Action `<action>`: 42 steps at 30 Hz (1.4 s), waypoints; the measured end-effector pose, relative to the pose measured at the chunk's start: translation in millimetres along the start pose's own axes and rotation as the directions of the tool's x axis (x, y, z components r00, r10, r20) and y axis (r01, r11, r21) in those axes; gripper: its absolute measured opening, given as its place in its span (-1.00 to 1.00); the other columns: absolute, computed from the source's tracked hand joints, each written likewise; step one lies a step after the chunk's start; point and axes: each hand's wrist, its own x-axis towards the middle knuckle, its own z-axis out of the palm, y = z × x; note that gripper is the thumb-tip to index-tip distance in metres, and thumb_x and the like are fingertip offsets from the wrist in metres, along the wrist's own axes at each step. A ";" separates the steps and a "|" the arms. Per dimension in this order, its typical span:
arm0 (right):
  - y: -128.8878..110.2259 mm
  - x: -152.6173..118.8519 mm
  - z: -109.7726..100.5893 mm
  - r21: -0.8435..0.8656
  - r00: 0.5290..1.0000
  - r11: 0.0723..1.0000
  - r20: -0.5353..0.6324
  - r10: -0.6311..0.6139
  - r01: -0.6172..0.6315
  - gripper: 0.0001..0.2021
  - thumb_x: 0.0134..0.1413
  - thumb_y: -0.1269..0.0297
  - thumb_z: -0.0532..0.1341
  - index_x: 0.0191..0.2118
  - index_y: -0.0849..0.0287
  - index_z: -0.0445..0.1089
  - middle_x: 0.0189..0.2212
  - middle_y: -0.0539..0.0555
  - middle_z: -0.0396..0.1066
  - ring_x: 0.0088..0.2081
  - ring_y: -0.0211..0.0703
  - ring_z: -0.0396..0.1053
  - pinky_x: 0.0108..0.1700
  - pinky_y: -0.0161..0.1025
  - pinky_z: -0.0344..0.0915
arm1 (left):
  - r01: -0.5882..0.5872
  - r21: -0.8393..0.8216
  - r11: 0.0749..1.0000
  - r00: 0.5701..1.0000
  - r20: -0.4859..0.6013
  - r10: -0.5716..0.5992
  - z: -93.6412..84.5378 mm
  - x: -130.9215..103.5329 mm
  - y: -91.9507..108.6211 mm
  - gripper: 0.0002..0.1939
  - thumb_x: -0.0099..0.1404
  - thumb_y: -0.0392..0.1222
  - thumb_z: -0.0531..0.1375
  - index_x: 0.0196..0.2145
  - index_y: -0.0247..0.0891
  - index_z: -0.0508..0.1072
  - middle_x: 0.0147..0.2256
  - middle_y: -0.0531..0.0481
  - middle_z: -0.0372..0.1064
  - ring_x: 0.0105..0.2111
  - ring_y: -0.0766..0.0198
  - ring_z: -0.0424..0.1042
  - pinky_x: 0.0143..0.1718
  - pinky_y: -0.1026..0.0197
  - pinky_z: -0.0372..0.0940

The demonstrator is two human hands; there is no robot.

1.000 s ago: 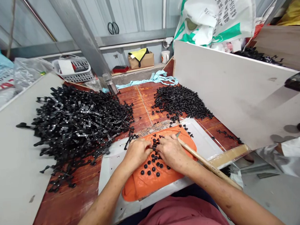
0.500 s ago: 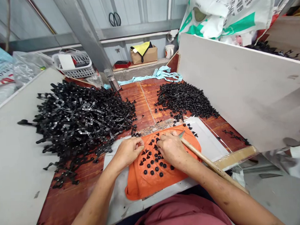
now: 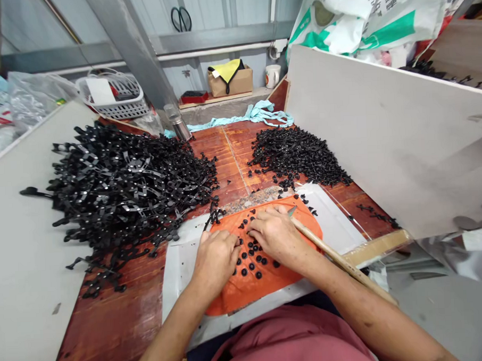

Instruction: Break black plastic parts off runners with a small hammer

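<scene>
My left hand (image 3: 219, 255) is closed over the left part of an orange cloth (image 3: 265, 286); a black strip-like part (image 3: 209, 220) shows just above it, and its fingertips are hidden. Beside it, my right hand (image 3: 276, 233) has its fingers curled down at small black round pieces (image 3: 251, 266) spread on the cloth. What the right fingers pinch, if anything, is too small to tell. A tool with a long wooden handle (image 3: 328, 255) lies against the right hand, its greenish tip (image 3: 292, 210) by the knuckles.
A large heap of black strip parts (image 3: 125, 185) lies left, and a pile of small black pieces (image 3: 299, 154) lies back right. Pale boards (image 3: 382, 121) wall both sides. At the back are a metal tumbler (image 3: 178, 124), a light blue cloth strip (image 3: 258, 113) and a basket (image 3: 120, 100).
My left hand has moved right and down over the cloth, and a black strip part now shows above it. My right hand has shifted slightly left. The whole view has tilted a little.
</scene>
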 end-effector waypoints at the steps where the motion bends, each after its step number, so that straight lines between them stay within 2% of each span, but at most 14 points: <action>1: 2.4 -1.2 -0.5 0.002 1.000 1.000 -0.008 0.008 -0.008 -0.83 0.33 0.31 0.23 -0.26 0.12 0.58 -0.32 0.08 0.54 -0.20 -0.06 0.32 -0.09 -0.09 -0.04 | 0.000 0.031 1.000 1.000 -0.027 0.001 2.9 -1.4 2.0 -0.79 0.40 -0.26 0.12 -0.33 -0.21 0.55 -0.32 -0.09 0.51 -0.25 0.06 0.45 -0.16 0.02 0.14; 5: 6.2 -10.4 -1.3 0.007 1.000 1.000 -0.007 0.005 -0.005 -0.83 0.34 0.32 0.23 -0.25 0.11 0.59 -0.33 0.07 0.53 -0.21 -0.07 0.32 -0.07 -0.09 -0.04 | -0.003 0.065 0.998 0.996 -0.089 0.008 3.0 -8.9 2.1 -0.72 0.45 -0.21 0.07 -0.30 -0.19 0.58 -0.36 -0.09 0.49 -0.27 0.06 0.44 -0.16 0.01 0.14; 8: 1.1 -16.4 -1.0 0.012 0.999 0.999 0.027 -0.046 0.046 -0.85 0.31 0.35 0.24 -0.24 0.08 0.59 -0.30 0.06 0.53 -0.19 -0.08 0.31 -0.08 -0.11 -0.02 | 0.018 -0.076 0.997 0.990 -0.137 -0.028 -3.4 -21.1 -8.1 -0.74 0.46 -0.18 0.08 -0.21 -0.13 0.59 -0.31 -0.04 0.53 -0.26 0.12 0.46 -0.14 0.04 0.16; 11: -6.4 -15.6 0.4 -0.027 0.996 0.997 0.060 -0.073 0.075 -0.87 0.30 0.35 0.25 -0.26 0.11 0.57 -0.30 0.07 0.51 -0.18 -0.06 0.29 -0.09 -0.11 -0.01 | 0.107 -0.218 0.970 0.978 -0.153 -0.142 -5.1 -36.9 -18.8 -0.75 0.44 -0.15 0.08 -0.26 -0.14 0.56 -0.31 0.00 0.54 -0.26 0.17 0.48 -0.15 0.09 0.21; 16: -11.6 -5.6 3.8 -0.058 0.995 0.996 0.068 -0.070 0.074 -0.81 0.28 0.34 0.26 -0.37 0.16 0.57 -0.36 0.12 0.50 -0.21 -0.02 0.28 -0.13 -0.08 -0.01 | 0.190 -0.206 0.960 0.966 -0.136 -0.221 11.9 -52.0 -16.8 -0.83 0.37 -0.14 0.14 -0.25 -0.15 0.54 -0.35 -0.01 0.53 -0.29 0.15 0.49 -0.20 0.11 0.24; 22: 2.7 -14.6 -3.3 -0.043 0.999 0.999 0.027 -0.021 0.022 -0.82 0.34 0.33 0.22 -0.24 0.11 0.59 -0.32 0.09 0.49 -0.18 -0.04 0.28 -0.11 -0.09 -0.03 | 0.150 -0.109 0.983 0.957 -0.234 -0.172 30.1 -55.8 -9.5 -0.80 0.43 -0.21 0.09 -0.32 -0.16 0.48 -0.35 -0.02 0.52 -0.28 0.15 0.46 -0.17 0.09 0.19; 26: 6.8 -27.8 -3.4 0.021 0.997 0.998 0.045 -0.068 0.067 -0.87 0.30 0.32 0.27 -0.24 0.08 0.59 -0.34 0.05 0.46 -0.19 -0.08 0.27 -0.12 -0.11 -0.03 | 0.079 -0.037 0.996 0.956 -0.281 -0.086 32.2 -66.2 -6.9 -0.73 0.47 -0.23 0.06 -0.35 -0.17 0.48 -0.43 -0.02 0.44 -0.32 0.16 0.40 -0.17 0.09 0.16; 30: -0.6 -28.0 0.8 -0.021 0.989 0.991 0.059 -0.133 0.135 -0.88 0.30 0.32 0.26 -0.26 0.10 0.57 -0.34 0.05 0.44 -0.19 -0.07 0.25 -0.11 -0.10 -0.02 | 0.057 -0.110 0.992 0.943 -0.320 -0.090 29.6 -76.0 -4.2 -0.79 0.45 -0.21 0.11 -0.34 -0.17 0.48 -0.42 0.00 0.44 -0.33 0.18 0.39 -0.11 0.07 0.16; 35: -10.4 -16.6 4.8 -0.049 0.976 0.981 0.121 -0.183 0.190 -0.79 0.33 0.31 0.23 -0.35 0.13 0.55 -0.35 0.07 0.46 -0.20 -0.07 0.26 -0.08 -0.08 -0.01 | 0.085 -0.257 0.963 0.915 -0.363 -0.178 20.1 -74.5 -5.7 -0.79 0.44 -0.18 0.12 -0.34 -0.18 0.49 -0.42 0.02 0.46 -0.35 0.21 0.41 -0.15 0.11 0.20; 39: -14.4 -11.2 14.4 -0.048 0.976 0.980 0.110 -0.188 0.194 -0.78 0.34 0.31 0.22 -0.35 0.15 0.53 -0.34 0.06 0.49 -0.20 -0.07 0.26 -0.07 -0.08 -0.02 | 0.137 -0.319 0.938 0.915 -0.323 -0.243 18.9 -65.3 -8.9 -0.80 0.42 -0.17 0.12 -0.30 -0.17 0.52 -0.40 0.04 0.47 -0.35 0.22 0.44 -0.18 0.13 0.21; 42: -16.0 -9.8 20.2 -0.051 0.977 0.980 0.104 -0.187 0.193 -0.77 0.35 0.32 0.21 -0.37 0.16 0.53 -0.36 0.05 0.49 -0.22 -0.08 0.27 -0.08 -0.07 -0.03 | 0.173 -0.304 0.937 0.926 -0.274 -0.260 20.3 -56.2 -9.6 -0.82 0.41 -0.17 0.14 -0.27 -0.16 0.55 -0.37 0.03 0.50 -0.31 0.18 0.47 -0.17 0.11 0.21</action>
